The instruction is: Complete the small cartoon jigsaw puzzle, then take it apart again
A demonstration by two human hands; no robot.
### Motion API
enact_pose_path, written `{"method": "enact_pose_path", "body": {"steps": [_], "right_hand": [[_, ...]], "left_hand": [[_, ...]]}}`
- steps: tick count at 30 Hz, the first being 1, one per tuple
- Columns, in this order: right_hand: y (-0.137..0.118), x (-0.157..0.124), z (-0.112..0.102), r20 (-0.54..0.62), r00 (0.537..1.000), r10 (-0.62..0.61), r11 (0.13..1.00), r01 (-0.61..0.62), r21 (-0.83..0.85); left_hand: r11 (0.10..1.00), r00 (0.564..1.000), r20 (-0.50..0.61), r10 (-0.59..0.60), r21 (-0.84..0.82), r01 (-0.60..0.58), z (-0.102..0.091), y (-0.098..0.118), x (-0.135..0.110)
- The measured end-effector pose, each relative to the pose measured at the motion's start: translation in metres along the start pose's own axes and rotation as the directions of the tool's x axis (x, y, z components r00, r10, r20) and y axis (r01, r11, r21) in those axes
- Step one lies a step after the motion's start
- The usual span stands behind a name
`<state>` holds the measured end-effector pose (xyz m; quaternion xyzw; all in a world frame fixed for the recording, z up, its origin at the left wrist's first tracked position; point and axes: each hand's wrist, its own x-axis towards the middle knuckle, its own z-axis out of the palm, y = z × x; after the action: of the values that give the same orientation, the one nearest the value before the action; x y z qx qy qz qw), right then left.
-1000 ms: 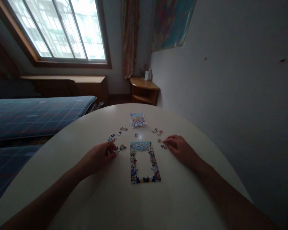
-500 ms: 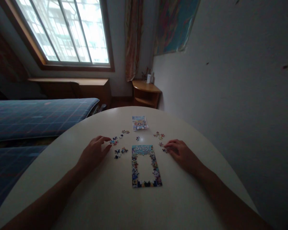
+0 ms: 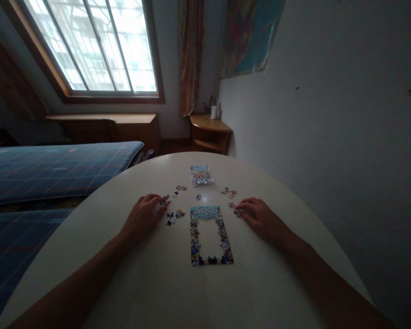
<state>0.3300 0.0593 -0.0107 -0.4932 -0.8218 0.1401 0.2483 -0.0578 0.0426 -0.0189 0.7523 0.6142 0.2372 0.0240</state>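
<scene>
My left hand (image 3: 145, 214) rests on the left of the white round table, its thumb and fingertips closed at a puzzle piece (image 3: 167, 202) in a small cluster. Below that cluster lie more loose puzzle pieces (image 3: 171, 220). On the other side, my right hand (image 3: 260, 218) has its fingers drawn together on a dark puzzle piece (image 3: 237, 213); the fingertips partly cover it. Between the hands is a puzzle frame (image 3: 195, 244), its border filled with colourful printed figures and its middle open to the tabletop.
A creased printed picture sheet (image 3: 201, 175) lies beyond the frame. Loose pieces (image 3: 229, 192) sit at the right, others (image 3: 181, 188) at the left, and a single piece (image 3: 198, 197) in the middle. A bed (image 3: 61, 173) stands left of the table (image 3: 212, 297), a wall at right.
My left hand has moved slightly right, and its thumb and fingertips have come closer together over the pieces. The right hand stays nearly where it was. The view has shifted a little.
</scene>
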Motion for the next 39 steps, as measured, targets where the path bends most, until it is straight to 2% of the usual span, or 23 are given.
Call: {"method": "enact_pose_path", "body": {"steps": [17,24,28,35,39], "right_hand": [[-0.004,0.0,-0.006,0.042,0.999,-0.008,1.0,0.009,-0.01],[-0.009,0.0,-0.009,0.079,0.997,-0.019,0.999,0.022,-0.044],[-0.008,0.0,-0.008,0.064,0.997,-0.041,0.998,0.044,-0.045],[-0.014,0.003,-0.006,-0.025,0.998,-0.056,0.998,0.055,-0.034],[-0.043,0.018,-0.003,-0.082,0.992,-0.096,0.995,0.096,0.002]], "left_hand": [[0.997,0.999,0.015,0.032,-0.072,-0.031,0.006,0.001,0.001],[0.993,1.0,-0.012,0.025,-0.115,-0.026,0.015,-0.004,0.001],[0.987,1.0,-0.017,-0.005,-0.159,0.002,0.013,-0.003,0.0],[0.954,0.993,-0.113,-0.045,-0.301,0.009,0.003,0.021,0.001],[0.892,0.996,-0.05,-0.08,-0.45,0.049,-0.002,0.055,0.008]]}}
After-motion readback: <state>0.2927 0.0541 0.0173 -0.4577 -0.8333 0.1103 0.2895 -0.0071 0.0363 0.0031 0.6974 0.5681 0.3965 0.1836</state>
